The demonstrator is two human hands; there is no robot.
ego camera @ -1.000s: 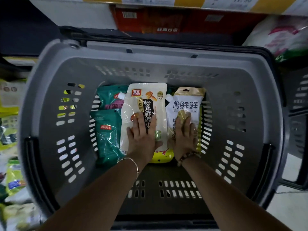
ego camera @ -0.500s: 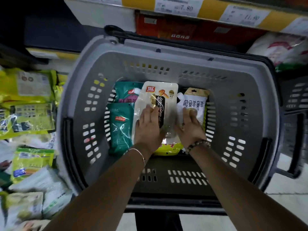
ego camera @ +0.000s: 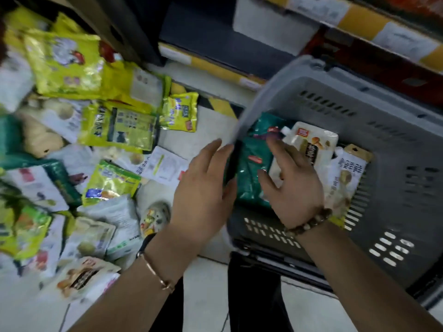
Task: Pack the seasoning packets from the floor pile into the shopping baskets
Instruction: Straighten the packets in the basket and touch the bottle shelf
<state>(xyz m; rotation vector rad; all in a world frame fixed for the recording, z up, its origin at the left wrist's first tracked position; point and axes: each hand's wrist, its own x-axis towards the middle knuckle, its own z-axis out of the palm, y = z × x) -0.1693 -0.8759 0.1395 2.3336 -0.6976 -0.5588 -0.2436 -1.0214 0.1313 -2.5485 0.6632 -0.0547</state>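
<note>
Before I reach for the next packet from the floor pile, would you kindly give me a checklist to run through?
1. Left hand free: ok, open, holds nothing.
2. Right hand free: ok, relaxed above the basket, holds nothing.
3. Packets left in the floor pile: ok, many.
4. Room in the basket: ok, bare bottom on its right side.
5. Green packets lying flat: cannot tell, blurred.

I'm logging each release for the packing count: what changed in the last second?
Both hands lifted off the pouches they were pressing flat. The left hand drew left to the rim of the basket, toward the floor pile; the right hand rose above the packets, fingers loose, holding nothing. The white pouch, teal packets and brown-topped pouch lie in the basket as before.
</note>
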